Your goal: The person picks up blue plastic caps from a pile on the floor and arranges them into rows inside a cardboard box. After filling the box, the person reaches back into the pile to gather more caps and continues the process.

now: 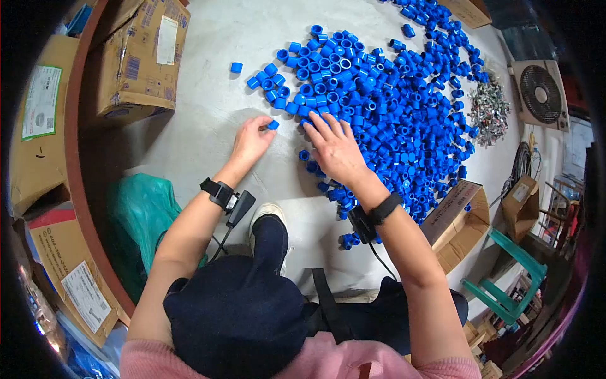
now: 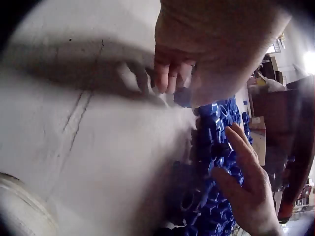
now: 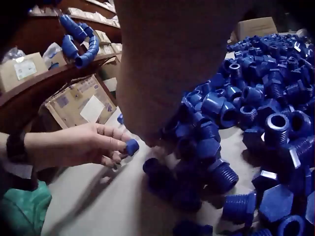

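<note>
My left hand [image 1: 251, 140] pinches one small blue plastic pipe fitting [image 1: 273, 125] between thumb and fingertips, just over the pale floor left of the pile. The same fitting [image 3: 131, 147] shows in the right wrist view. My right hand [image 1: 336, 148] lies palm down with fingers spread on the left edge of a big heap of blue fittings [image 1: 404, 120]. Up close, the heap's threaded pieces [image 3: 224, 177] have hexagonal collars, and many are hollow. In the left wrist view the right hand [image 2: 248, 191] is over the heap, thumb apart from the fingers.
One loose fitting [image 1: 236, 67] lies apart on the floor [image 1: 208, 107]. Right of the heap are small metal parts [image 1: 490, 112], a fan [image 1: 540, 93], an open carton [image 1: 464, 221] and a green stool [image 1: 511, 278]. Cartons [image 1: 142, 60] and a green bag [image 1: 142, 215] stand left.
</note>
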`<state>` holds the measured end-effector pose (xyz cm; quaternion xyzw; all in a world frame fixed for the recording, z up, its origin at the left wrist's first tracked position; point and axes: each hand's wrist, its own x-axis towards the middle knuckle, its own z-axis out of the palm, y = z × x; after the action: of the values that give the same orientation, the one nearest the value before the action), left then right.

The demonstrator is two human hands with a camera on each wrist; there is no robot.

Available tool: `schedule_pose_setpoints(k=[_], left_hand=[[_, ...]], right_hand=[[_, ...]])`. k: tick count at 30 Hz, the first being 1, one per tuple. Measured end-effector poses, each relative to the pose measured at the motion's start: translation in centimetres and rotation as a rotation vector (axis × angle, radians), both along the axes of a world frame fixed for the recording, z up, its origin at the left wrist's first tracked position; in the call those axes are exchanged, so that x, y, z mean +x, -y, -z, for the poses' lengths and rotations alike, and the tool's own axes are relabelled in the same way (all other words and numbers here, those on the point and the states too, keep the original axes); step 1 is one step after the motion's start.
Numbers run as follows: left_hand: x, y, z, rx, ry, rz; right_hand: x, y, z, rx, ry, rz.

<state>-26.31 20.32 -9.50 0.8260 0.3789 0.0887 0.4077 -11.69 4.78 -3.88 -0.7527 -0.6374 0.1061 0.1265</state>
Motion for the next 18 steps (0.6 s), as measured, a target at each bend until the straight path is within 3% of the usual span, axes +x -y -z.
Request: schedule_pose_setpoints(k=[5, 11, 15, 18], left_hand=[[0.9, 2.5, -0.6, -0.139, -0.058, 0.046], [1.8, 5.0, -0.3, -0.251, 0.018, 0.197], [2.0, 4.7, -0.3, -0.242, 0.064, 0.173], [2.3, 4.4, -0.2, -0.238, 0.081, 0.112]], right_hand=[[-0.3, -0.6, 2.1, -0.128, 0.196, -0.175], [0.9, 3.3, 1.3, -0.054, 0.094, -0.155], [2.6, 5.4, 0.4, 0.219, -0.086, 0.116], [3.0, 6.5, 1.1, 0.228, -0.134, 0.296]])
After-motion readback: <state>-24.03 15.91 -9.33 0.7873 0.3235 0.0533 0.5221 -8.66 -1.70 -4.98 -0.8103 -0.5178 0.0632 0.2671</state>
